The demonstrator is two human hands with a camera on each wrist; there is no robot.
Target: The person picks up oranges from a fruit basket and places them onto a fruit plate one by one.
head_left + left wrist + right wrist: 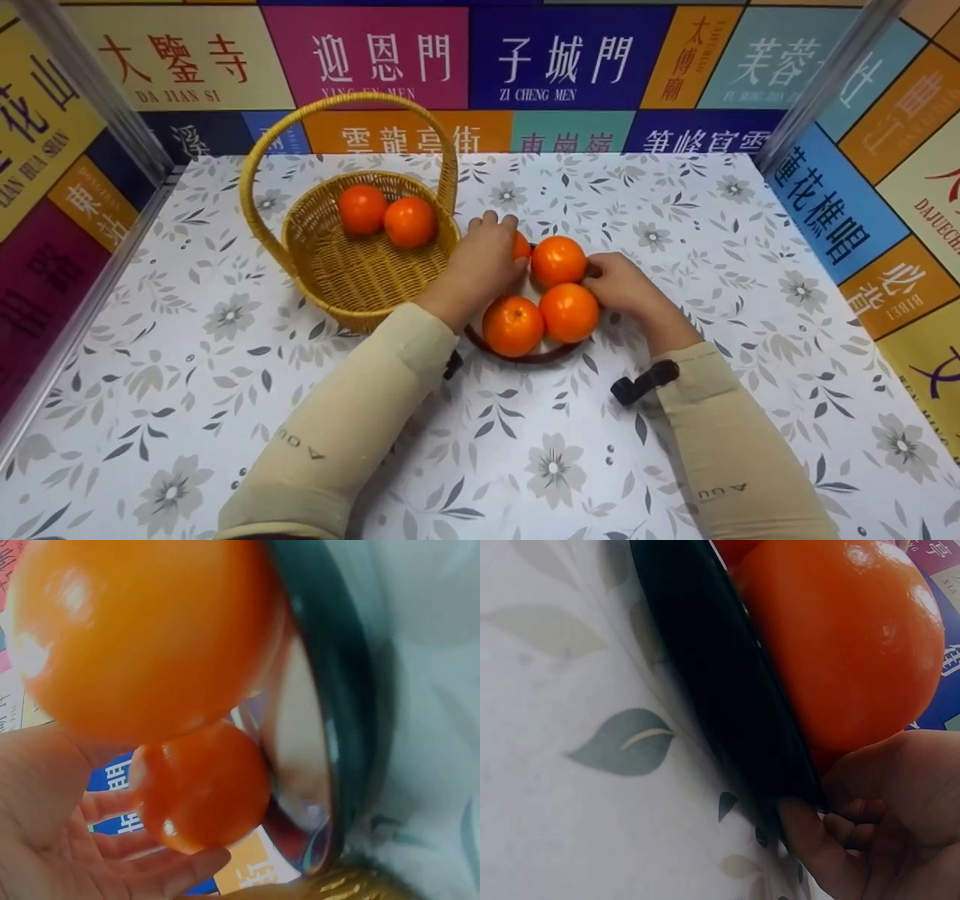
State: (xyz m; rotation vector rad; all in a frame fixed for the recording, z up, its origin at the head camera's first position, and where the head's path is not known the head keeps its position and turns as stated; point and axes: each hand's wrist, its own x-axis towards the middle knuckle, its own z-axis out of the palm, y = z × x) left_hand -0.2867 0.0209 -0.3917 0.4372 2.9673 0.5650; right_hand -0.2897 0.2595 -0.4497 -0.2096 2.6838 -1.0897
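My left hand [480, 266] curls its fingers round an orange [206, 787] at the far left of a round plate with a dark rim [532, 358]. In the head view this hand covers most of that fruit. Three more oranges sit on the plate, one at the back [559, 261], one at the right [570, 313] and one in front [514, 326]. At the plate's right side, my right hand [619, 285] pinches the rim between thumb and fingers, close beside the oranges. The right wrist view shows the plate's dark outer side [712, 682] along the tablecloth.
A yellow wicker basket [360, 270] with a tall arched handle [251, 180] stands left of the plate, holding two oranges [410, 222]. A flowered tablecloth [555, 465] covers the table. Colourful panels with lettering [570, 60] enclose the back and sides.
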